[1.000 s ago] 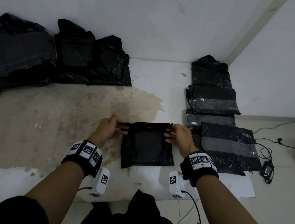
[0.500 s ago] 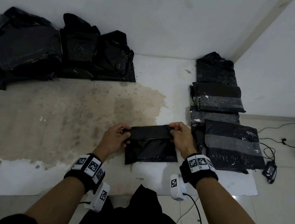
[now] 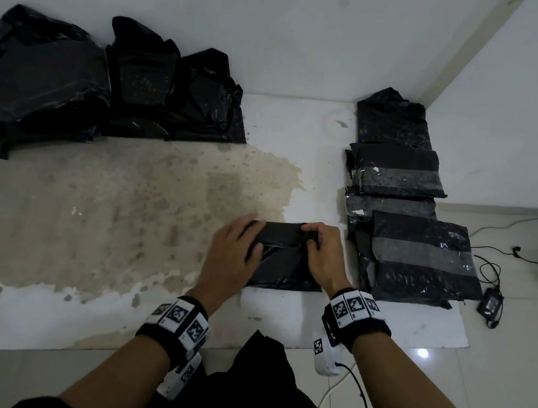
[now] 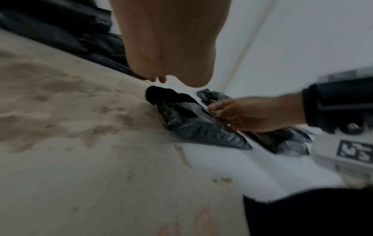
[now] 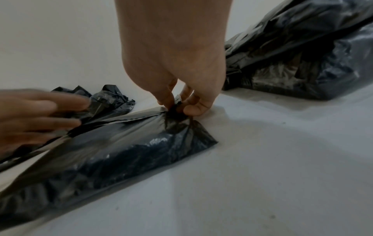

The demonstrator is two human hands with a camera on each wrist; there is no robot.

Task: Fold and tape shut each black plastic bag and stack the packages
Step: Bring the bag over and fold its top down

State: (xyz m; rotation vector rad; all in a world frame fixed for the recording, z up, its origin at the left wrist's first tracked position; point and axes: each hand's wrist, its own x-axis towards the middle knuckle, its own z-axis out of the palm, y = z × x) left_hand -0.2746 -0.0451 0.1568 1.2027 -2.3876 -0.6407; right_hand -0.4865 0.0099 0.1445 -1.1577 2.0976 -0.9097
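Note:
A small black plastic bag [image 3: 281, 264] lies on the white board in front of me, its top flap folded over towards me. My left hand [image 3: 252, 239] lies on the bag's left part with straight fingers [image 5: 50, 111], pressing the fold down. My right hand [image 3: 307, 238] pinches the right end of the folded edge between thumb and fingertips [image 5: 189, 110]. In the left wrist view the bag [image 4: 191, 124] lies below my palm, with the right hand [image 4: 252, 115] on its far side.
Taped black packages [image 3: 419, 256] lie in an overlapping row at the right, up to the wall corner. Loose unfolded black bags [image 3: 104, 87] are heaped along the back wall at left. Cables and a charger [image 3: 490, 302] lie on the floor beyond the board's right edge [image 3: 463, 335].
The bag's top flap has been folded down towards me. My left hand has let go of its corner and now lies flat on the fold; the right hand still pinches its end.

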